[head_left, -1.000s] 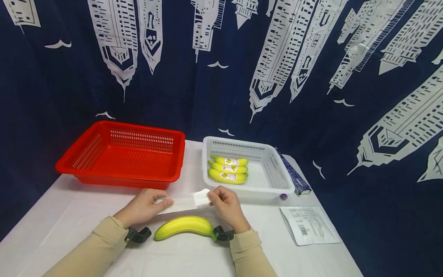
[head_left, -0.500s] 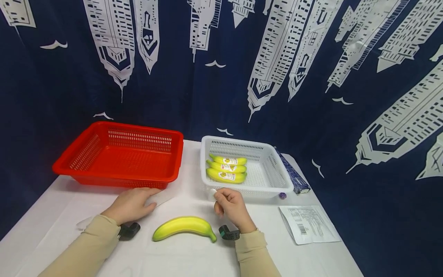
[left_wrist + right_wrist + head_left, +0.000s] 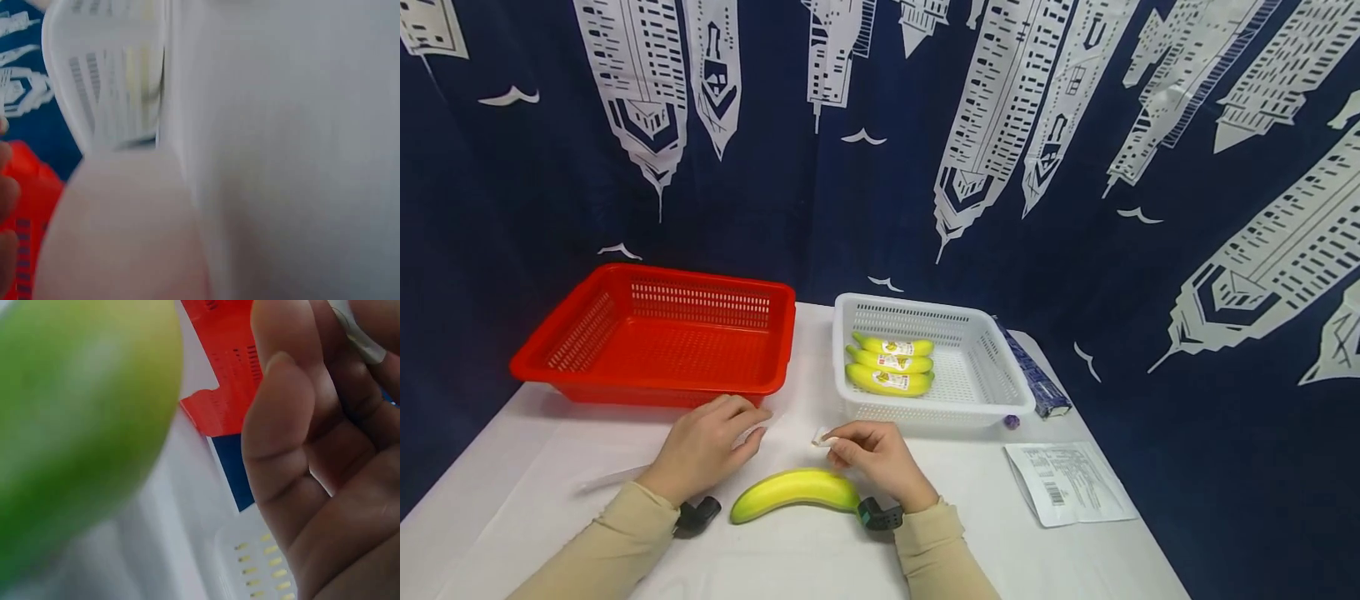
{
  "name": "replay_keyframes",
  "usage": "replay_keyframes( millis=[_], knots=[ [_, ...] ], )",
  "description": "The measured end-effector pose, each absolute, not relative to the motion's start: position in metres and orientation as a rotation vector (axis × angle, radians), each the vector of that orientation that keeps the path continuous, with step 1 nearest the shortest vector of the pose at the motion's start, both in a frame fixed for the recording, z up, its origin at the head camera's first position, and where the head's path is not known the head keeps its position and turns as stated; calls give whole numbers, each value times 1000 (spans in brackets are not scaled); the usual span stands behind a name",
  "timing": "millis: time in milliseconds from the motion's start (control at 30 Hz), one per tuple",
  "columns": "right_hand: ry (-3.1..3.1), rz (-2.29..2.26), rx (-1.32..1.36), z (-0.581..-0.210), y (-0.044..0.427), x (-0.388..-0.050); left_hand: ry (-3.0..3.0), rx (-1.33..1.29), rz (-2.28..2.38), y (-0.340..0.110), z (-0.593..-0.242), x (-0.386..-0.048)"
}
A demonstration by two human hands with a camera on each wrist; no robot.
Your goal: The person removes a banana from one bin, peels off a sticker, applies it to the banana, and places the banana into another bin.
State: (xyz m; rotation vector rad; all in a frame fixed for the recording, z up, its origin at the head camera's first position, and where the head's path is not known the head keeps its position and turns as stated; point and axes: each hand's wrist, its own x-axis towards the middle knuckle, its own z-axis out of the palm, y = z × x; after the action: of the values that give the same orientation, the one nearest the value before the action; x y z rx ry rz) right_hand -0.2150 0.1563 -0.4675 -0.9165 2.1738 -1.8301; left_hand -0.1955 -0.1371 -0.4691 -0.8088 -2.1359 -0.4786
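A single yellow banana (image 3: 797, 487) lies on the white table between the person's wrists. Its green end looms close in the right wrist view. Above it, the right hand (image 3: 883, 460) pinches a small white sticker (image 3: 822, 437), whose printed side cannot be made out. To the left, the left hand (image 3: 703, 443) is near the front of the red basket, thumb and fingers bent around a pale, thin backing strip (image 3: 613, 478). One end of that strip sticks out past the left wrist; most of it is hidden by the hand. In the left wrist view the thumb (image 3: 125, 231) is blurred.
A red basket (image 3: 700, 390) stands at the back left. Beside it a white basket (image 3: 977, 367) holds three labelled bananas (image 3: 891, 364). On the right are a white printed pouch (image 3: 1071, 485), a dark blue box (image 3: 1041, 379) and a small purple ball (image 3: 1012, 422).
Both hands held the strip stretched between them; then the right hand pulled the sticker off and drew away. Since then the right hand has come back left above the banana, and the left has shifted slightly right.
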Motion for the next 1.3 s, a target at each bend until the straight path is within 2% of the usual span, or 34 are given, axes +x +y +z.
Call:
replay_keyframes(
  millis=[100,267,500,667,833,1000,1300],
  knots=[
    [2174,-1761,-985,-470,151,-212,-2156,-860,-700,-128,-471,-191],
    [2265,-1590,-1251,-472,143,-209,-2353,-869,-1091,-116,-476,-183],
    [2276,-1554,-1422,-471,138,-206,-2363,-976,-1188,-112,-482,-182],
    [2360,-1539,-1408,-470,133,-201,-2354,-986,-1188,-110,-481,-182],
    [2484,-1616,-1198,-467,131,-197,-2389,-889,-1318,-112,-477,-181],
    [2480,-1644,-1033,-465,131,-196,-2402,-914,-1427,-115,-475,-180],
    [2553,-1507,-1108,-466,133,-195,-2480,-776,-1341,-110,-472,-177]
  ],
)
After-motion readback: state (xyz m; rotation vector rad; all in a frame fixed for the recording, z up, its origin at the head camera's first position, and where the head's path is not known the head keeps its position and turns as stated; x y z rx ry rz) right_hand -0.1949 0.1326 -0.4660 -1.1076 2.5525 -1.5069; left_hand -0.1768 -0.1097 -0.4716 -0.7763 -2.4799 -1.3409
